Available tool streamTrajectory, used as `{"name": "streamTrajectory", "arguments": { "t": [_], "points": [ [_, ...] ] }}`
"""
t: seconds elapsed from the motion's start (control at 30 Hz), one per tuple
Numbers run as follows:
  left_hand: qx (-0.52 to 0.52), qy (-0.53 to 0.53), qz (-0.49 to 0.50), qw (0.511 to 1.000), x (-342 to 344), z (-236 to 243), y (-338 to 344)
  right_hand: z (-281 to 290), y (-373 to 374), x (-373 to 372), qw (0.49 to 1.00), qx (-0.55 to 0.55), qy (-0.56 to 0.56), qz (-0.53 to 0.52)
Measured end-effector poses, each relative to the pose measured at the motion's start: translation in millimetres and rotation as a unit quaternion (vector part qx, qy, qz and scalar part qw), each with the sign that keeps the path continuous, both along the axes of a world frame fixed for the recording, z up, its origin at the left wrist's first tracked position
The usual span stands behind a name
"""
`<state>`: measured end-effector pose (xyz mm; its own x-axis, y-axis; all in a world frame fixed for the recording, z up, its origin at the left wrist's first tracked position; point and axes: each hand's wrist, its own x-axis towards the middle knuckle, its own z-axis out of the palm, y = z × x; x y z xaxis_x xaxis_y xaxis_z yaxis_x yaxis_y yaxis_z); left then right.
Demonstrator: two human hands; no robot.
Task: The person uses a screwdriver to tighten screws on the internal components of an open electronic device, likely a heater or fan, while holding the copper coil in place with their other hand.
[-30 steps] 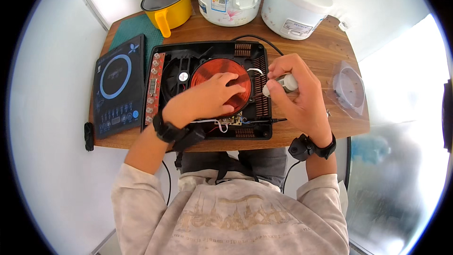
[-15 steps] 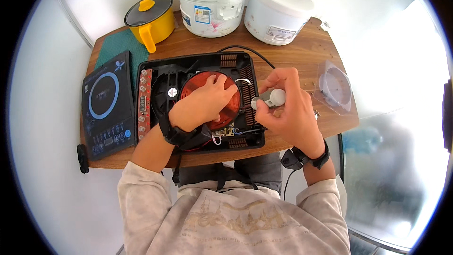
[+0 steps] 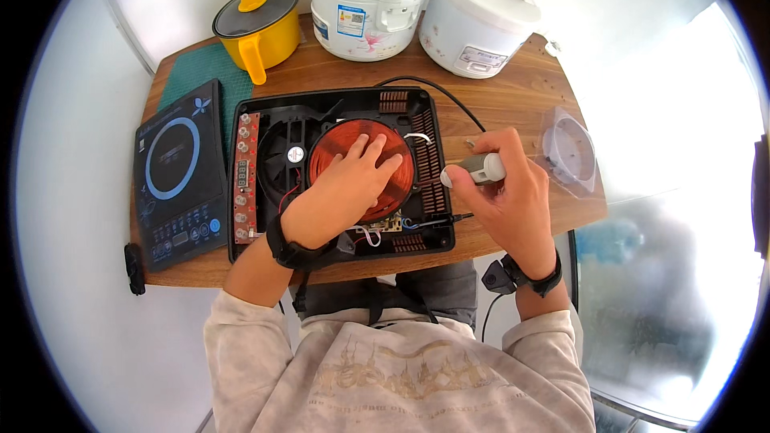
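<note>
An uncovered induction cooker base (image 3: 345,96) lies on the table before me, its round copper coil (image 3: 399,143) showing. My left hand (image 3: 353,180) rests flat on the coil with fingers spread, holding nothing. Just past the base's right edge, my right hand (image 3: 513,192) is closed round the stubby grey handle of a screwdriver (image 3: 481,169). Its thin shaft points left toward the coil's rim; I cannot make out what the tip touches. A black fan (image 3: 277,156) and a red circuit board (image 3: 244,180) fill the base's left side.
The cooker's black top panel (image 3: 180,176) leans at left, partly over a green mat (image 3: 188,72). A yellow pot (image 3: 269,36) and two white rice cookers (image 3: 369,24) line the back. At right sits a clear plastic tray (image 3: 571,151). A black cord (image 3: 449,95) runs behind the base.
My right hand has moved slightly right with the screwdriver, away from the base's edge. My left hand stays on the coil, its fingers shifted a little toward me.
</note>
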<state>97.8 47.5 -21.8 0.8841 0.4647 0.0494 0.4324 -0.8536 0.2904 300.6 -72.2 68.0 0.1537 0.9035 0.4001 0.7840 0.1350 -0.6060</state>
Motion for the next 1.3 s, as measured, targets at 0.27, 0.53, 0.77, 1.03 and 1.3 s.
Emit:
{"name": "streamTrajectory", "arguments": {
  "t": [0.27,0.53,0.77,1.03,1.3],
  "points": [
    [-0.034,0.001,0.009,0.999,-0.1,6.6,6.4,-3.7,9.7,-0.8,0.999,0.029,0.003,-0.027],
    [-0.014,-0.01,-0.01,1.0,-5.8,15.6,28.3,-4.4,9.6,1.1,0.998,0.027,-0.053,-0.017],
    [-0.037,-0.02,0.011,0.999,-2.8,13.5,29.8,-4.5,8.6,3.3,0.999,0.028,-0.029,-0.006],
    [-0.046,-0.057,0.009,0.997,-4.1,8.2,31.6,-3.8,0.2,11.8,1.0,0.006,-0.003,-0.013],
    [-0.089,-0.041,0.02,0.995,-2.4,13.8,35.1,-14.7,-13.4,17.8,0.999,0.01,0.036,-0.006]
  ]
}}
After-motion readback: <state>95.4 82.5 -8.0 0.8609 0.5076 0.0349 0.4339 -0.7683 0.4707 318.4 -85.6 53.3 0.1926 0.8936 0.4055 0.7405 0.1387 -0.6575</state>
